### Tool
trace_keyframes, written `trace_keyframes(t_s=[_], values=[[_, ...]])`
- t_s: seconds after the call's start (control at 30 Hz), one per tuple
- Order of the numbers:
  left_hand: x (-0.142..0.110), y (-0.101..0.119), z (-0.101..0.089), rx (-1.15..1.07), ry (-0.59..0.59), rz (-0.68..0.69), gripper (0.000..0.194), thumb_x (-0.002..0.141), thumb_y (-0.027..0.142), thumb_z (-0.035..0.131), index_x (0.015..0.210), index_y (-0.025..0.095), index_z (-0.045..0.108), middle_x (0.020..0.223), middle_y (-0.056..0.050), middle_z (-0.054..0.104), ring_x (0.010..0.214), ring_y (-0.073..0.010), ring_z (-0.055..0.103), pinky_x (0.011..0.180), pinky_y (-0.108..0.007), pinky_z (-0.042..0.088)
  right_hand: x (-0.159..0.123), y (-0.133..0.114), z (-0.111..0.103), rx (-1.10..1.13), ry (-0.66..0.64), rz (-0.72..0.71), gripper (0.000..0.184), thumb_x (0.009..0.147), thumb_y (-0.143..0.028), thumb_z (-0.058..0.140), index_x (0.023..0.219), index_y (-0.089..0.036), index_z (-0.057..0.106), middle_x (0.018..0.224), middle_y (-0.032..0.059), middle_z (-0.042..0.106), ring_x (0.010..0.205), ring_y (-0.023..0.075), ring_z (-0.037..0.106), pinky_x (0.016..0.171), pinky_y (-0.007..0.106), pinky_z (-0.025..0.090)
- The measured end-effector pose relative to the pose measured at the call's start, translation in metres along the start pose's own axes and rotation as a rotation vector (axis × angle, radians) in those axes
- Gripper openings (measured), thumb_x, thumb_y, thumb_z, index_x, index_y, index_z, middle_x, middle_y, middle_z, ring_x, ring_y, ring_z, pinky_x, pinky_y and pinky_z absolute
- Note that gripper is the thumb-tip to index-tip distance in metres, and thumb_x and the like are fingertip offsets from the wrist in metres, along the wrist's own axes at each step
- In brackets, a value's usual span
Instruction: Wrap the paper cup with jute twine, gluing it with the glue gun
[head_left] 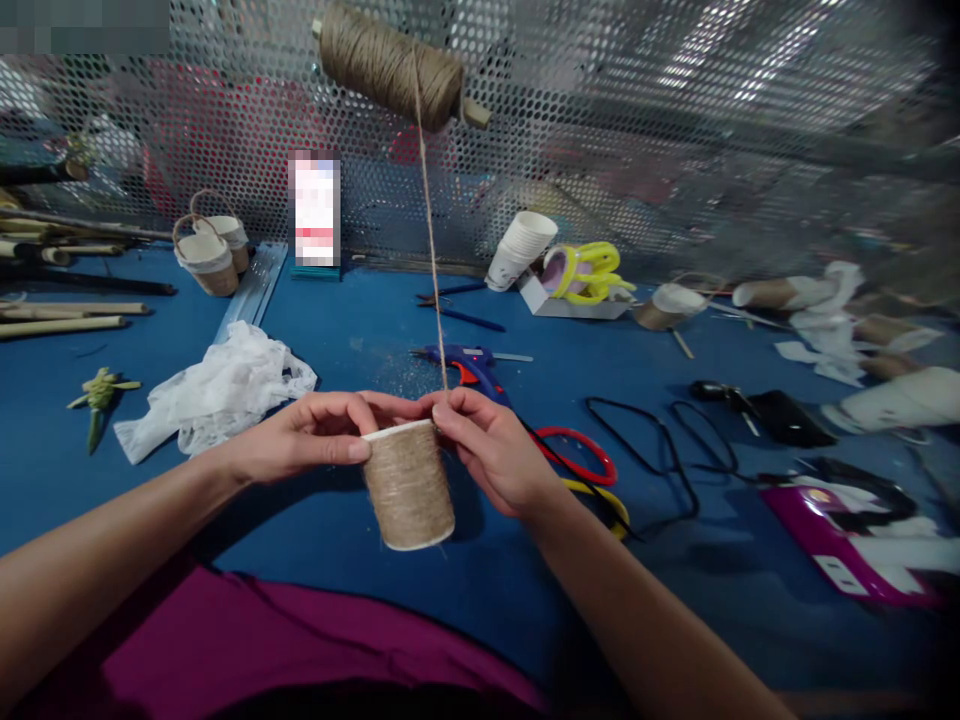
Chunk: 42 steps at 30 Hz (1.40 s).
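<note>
Between my hands hangs a paper cup point(411, 490) wrapped in brown twine, its white rim uppermost and slightly tilted. My left hand point(319, 430) grips the rim on the left, thumb outside and fingers behind or inside it. At the right side of the rim, my right hand point(491, 440) pinches the twine point(431, 230) against the cup. That strand runs up, taut, to a large twine spool point(390, 65) on a wooden rod. Just behind my right hand lies a blue glue gun point(476, 365).
White lace point(225, 390) lies left, near two handled cups point(208, 262). Behind are pliers point(461, 310), stacked paper cups point(521, 250) and yellow-handled scissors point(592, 270). Red-handled scissors point(581, 455), a black cord point(660, 440) and a purple power strip point(832, 545) lie right. A perforated metal screen point(247, 110) stands behind.
</note>
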<state>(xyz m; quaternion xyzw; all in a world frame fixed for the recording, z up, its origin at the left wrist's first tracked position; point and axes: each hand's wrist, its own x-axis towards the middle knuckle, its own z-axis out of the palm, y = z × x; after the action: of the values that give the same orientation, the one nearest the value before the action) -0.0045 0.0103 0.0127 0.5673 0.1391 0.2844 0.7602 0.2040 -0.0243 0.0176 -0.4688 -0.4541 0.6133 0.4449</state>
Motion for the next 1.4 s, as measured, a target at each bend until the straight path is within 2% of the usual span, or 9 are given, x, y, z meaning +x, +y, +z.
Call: trace_keyframes(t_s=[0.13, 0.23, 0.37, 0.5, 0.63, 0.73, 0.93, 1.13, 1.4], values=[[0.000, -0.001, -0.002, 0.015, 0.009, 0.012, 0.005, 0.079, 0.020, 0.063, 0.080, 0.018, 0.067, 0.120, -0.006, 0.055, 0.110, -0.0218, 0.050, 0.092, -0.036, 0.039, 0.000, 0.002, 0.001, 0.050, -0.034, -0.053, 0.020, 0.073, -0.037, 0.065, 0.068, -0.019, 0.058, 0.079, -0.0018, 0.058, 0.072, 0.0093, 0.050, 0.067, 0.025, 0.039], [0.000, -0.002, -0.005, 0.021, 0.022, 0.005, 0.005, 0.078, 0.022, 0.063, 0.080, 0.020, 0.068, 0.114, -0.004, 0.054, 0.103, -0.0189, 0.051, 0.085, -0.031, 0.041, 0.000, 0.004, 0.001, 0.124, -0.059, -0.028, 0.022, 0.072, -0.038, 0.067, 0.066, -0.019, 0.057, 0.077, -0.0023, 0.059, 0.070, 0.0086, 0.050, 0.066, 0.024, 0.038], [0.001, -0.002, -0.007, 0.032, 0.042, -0.014, 0.005, 0.077, 0.023, 0.065, 0.079, 0.020, 0.068, 0.113, -0.003, 0.053, 0.101, -0.0176, 0.050, 0.082, -0.029, 0.041, 0.001, 0.004, -0.001, 0.143, -0.072, -0.001, 0.023, 0.071, -0.039, 0.069, 0.068, -0.019, 0.058, 0.073, -0.0028, 0.059, 0.066, 0.0083, 0.049, 0.065, 0.024, 0.038], [0.002, 0.000, -0.009, 0.116, 0.029, -0.035, 0.006, 0.079, 0.022, 0.062, 0.077, 0.018, 0.066, 0.114, -0.004, 0.053, 0.100, -0.0168, 0.051, 0.082, -0.029, 0.041, 0.002, 0.004, -0.005, 0.107, -0.062, -0.058, 0.023, 0.070, -0.038, 0.070, 0.067, -0.020, 0.055, 0.075, -0.0016, 0.059, 0.072, 0.0104, 0.052, 0.068, 0.026, 0.038], [0.003, 0.002, -0.011, 0.186, -0.023, -0.076, 0.005, 0.078, 0.020, 0.062, 0.081, 0.016, 0.062, 0.115, -0.006, 0.055, 0.105, -0.0182, 0.051, 0.089, -0.033, 0.039, 0.003, 0.003, -0.009, -0.049, -0.047, -0.139, 0.021, 0.072, -0.035, 0.066, 0.068, -0.020, 0.053, 0.074, -0.0012, 0.056, 0.073, 0.0122, 0.052, 0.071, 0.030, 0.039], [0.004, 0.003, -0.009, 0.290, -0.036, -0.086, 0.015, 0.074, 0.018, 0.065, 0.086, 0.016, 0.058, 0.115, -0.008, 0.056, 0.110, -0.0208, 0.050, 0.095, -0.037, 0.037, 0.003, 0.001, -0.011, -0.239, -0.021, -0.206, 0.017, 0.075, -0.033, 0.062, 0.070, -0.020, 0.052, 0.073, -0.0005, 0.054, 0.071, 0.0127, 0.050, 0.070, 0.031, 0.040], [0.009, 0.000, 0.004, 0.610, 0.102, -0.043, 0.020, 0.073, 0.024, 0.066, 0.087, 0.015, 0.055, 0.108, -0.010, 0.059, 0.116, -0.0227, 0.047, 0.101, -0.039, 0.032, 0.001, 0.001, -0.007, -0.585, -0.034, -0.340, 0.015, 0.081, -0.031, 0.054, 0.072, -0.020, 0.049, 0.072, 0.0002, 0.051, 0.068, 0.0131, 0.049, 0.067, 0.031, 0.042], [0.016, 0.004, 0.018, 0.719, 0.163, -0.079, 0.014, 0.078, 0.027, 0.055, 0.077, 0.014, 0.053, 0.090, -0.008, 0.060, 0.086, -0.0180, 0.057, 0.082, -0.034, 0.044, -0.002, 0.001, -0.001, -0.733, -0.032, -0.444, 0.014, 0.082, -0.027, 0.052, 0.071, -0.020, 0.048, 0.072, 0.0003, 0.050, 0.068, 0.0129, 0.049, 0.066, 0.030, 0.042], [0.019, 0.003, 0.026, 0.736, 0.244, -0.100, 0.011, 0.076, 0.025, 0.050, 0.073, 0.014, 0.051, 0.081, -0.005, 0.058, 0.078, -0.0155, 0.054, 0.076, -0.031, 0.043, -0.004, -0.002, 0.003, -0.782, -0.035, -0.492, 0.014, 0.083, -0.024, 0.052, 0.070, -0.021, 0.047, 0.072, 0.0002, 0.050, 0.069, 0.0131, 0.049, 0.066, 0.030, 0.042]])
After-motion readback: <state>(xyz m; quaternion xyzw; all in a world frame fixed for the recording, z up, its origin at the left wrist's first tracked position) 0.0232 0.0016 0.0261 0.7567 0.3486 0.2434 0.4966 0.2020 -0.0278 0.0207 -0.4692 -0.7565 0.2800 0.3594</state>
